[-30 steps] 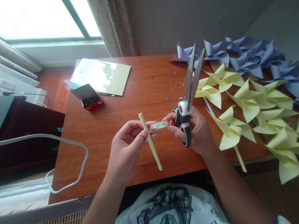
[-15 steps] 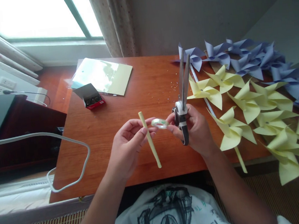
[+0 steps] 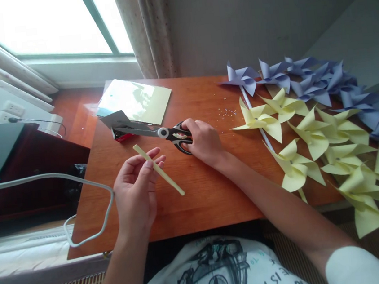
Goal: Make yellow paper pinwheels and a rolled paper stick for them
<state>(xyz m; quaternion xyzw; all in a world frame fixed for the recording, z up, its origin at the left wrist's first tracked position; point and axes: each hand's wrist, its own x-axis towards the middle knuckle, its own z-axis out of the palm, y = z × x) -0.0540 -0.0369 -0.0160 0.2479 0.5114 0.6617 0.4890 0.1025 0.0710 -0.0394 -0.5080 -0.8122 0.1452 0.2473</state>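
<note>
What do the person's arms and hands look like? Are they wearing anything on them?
Both hands are bare: the left hand and the right hand have no gloves, rings, watch or bracelets that show. The forearms are bare too. A short white sleeve covers the top of the right arm. It belongs to a white T-shirt with a dark drawing and letters printed on it.

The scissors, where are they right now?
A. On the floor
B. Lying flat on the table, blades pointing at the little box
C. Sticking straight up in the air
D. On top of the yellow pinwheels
B. The scissors lie low across the table, with the right hand on the handles and the blade tips by the small box.
</note>
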